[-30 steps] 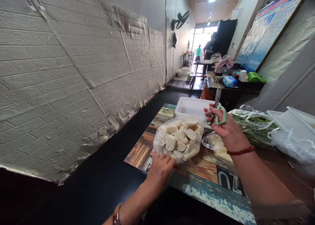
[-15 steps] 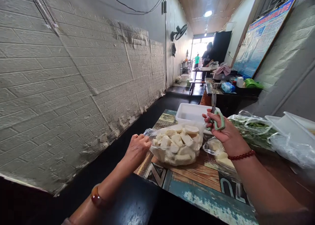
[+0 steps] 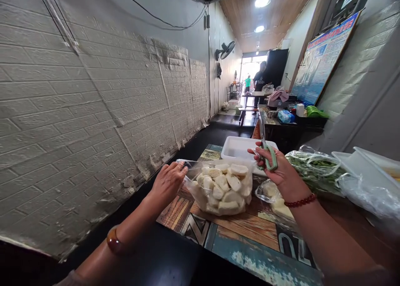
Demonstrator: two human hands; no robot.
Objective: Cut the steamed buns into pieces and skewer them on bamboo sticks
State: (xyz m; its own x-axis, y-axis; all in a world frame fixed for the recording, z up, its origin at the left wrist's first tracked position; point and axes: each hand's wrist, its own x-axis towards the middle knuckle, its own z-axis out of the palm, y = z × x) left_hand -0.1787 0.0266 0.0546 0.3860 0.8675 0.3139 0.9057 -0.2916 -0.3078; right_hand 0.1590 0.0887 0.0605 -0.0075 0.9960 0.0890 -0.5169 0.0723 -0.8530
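My left hand [image 3: 170,179] pinches the gathered edge of a clear plastic bag [image 3: 200,194] and stretches it to the left. Pale, thick-cut pieces of food [image 3: 223,182] fill the bag, which rests on the patterned table [image 3: 246,232]; their exact kind I cannot tell. Raised above the table to the right of the bag, my right hand [image 3: 275,167] is closed on green-handled scissors [image 3: 270,157], blades pointing up and away from me. Behind the bag stands a white plastic tub [image 3: 237,146].
Right of the bag lie a smaller clear bag [image 3: 268,191] with pale pieces, bagged leafy greens [image 3: 315,163] and translucent containers [image 3: 371,165]. A second table [image 3: 265,119] holds assorted items farther back. A brick-patterned wall [image 3: 93,131] runs along the left. A person [image 3: 260,79] stands in the distance.
My left hand has drawn the bag's edge out to the left, and the bag has shifted slightly left. The scissors have moved a little left and stand more upright.
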